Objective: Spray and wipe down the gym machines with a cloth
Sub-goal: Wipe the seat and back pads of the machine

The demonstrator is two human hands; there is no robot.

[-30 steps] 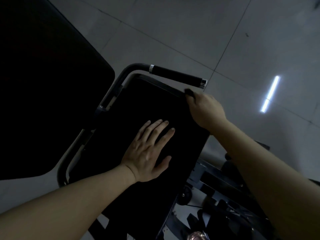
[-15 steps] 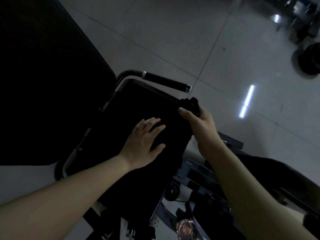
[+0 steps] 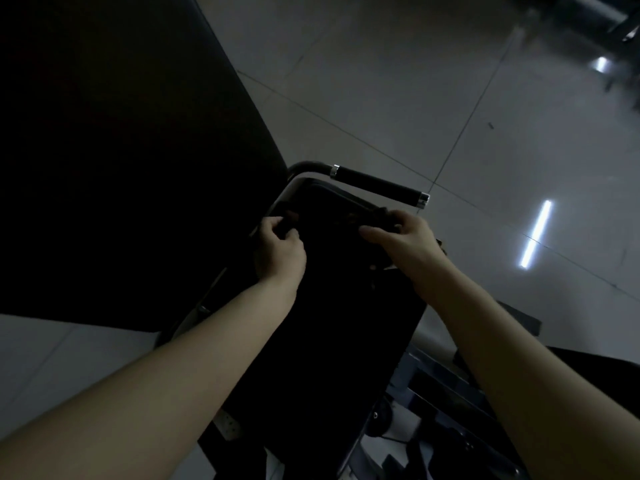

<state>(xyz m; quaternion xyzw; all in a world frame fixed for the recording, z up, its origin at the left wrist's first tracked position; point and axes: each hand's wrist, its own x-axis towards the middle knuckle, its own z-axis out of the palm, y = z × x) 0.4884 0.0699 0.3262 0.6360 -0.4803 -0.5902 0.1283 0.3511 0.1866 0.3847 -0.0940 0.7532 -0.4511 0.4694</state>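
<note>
View: head camera, looking down along both forearms in dim light.
Machine: a black seat pad [image 3: 329, 323] runs away from the person; a handle grip [image 3: 377, 185] with metal end caps lies just beyond its far end, and a larger black pad [image 3: 104, 150] fills the left of the frame.
Cloth: a dark cloth [image 3: 346, 220] is at the far end of the seat pad, between the two hands; its edges are hard to tell from the pad.
Left hand: the left hand [image 3: 278, 251] has its fingers curled in, pinching the cloth's left end.
Right hand: the right hand [image 3: 401, 237] grasps the cloth's right end, thumb stretched along it.
Cloth axis: the long axis appears to run across the pad from hand to hand, roughly parallel to the handle grip.
Progress: judged mid-wipe on this pad, the cloth spread for a pass. No spray bottle is in view, and wetness cannot be told.
Remaining: probably the rest of the pad, the handle grip and the frame.
Surroundings: glossy tiled floor [image 3: 381, 81].
</note>
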